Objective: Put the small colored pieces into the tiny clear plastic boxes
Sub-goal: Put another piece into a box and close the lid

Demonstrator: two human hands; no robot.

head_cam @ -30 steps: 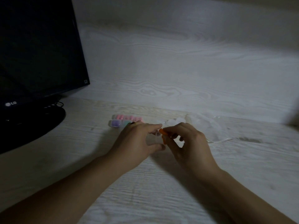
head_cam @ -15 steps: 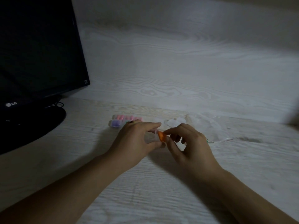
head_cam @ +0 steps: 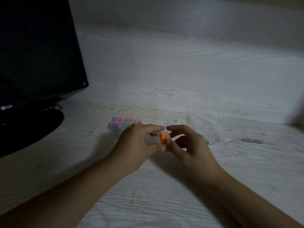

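Note:
A tiny clear plastic box [head_cam: 159,137] sits between my two hands, a little above the table, with two orange pieces [head_cam: 164,138] inside it. My left hand [head_cam: 136,143] pinches the box between thumb and forefinger. My right hand [head_cam: 189,145] touches the box's right side with thumb and forefinger. Behind my left hand lie clear boxes in a row, holding pink pieces [head_cam: 127,120], a purple piece [head_cam: 115,125] and a teal piece [head_cam: 125,125]. Whether the held box's lid is shut cannot be told.
A black monitor [head_cam: 37,51] on a round base [head_cam: 31,127] stands at the left. Clear empty boxes and a crumpled plastic bag [head_cam: 202,124] lie behind my right hand. A small green item [head_cam: 207,142] and a white strip [head_cam: 225,141] lie to the right. A wood-grain wall rises behind.
The orange pieces, earlier pinched at my right fingertips, now sit inside the clear box. My right fingers have spread slightly around the box.

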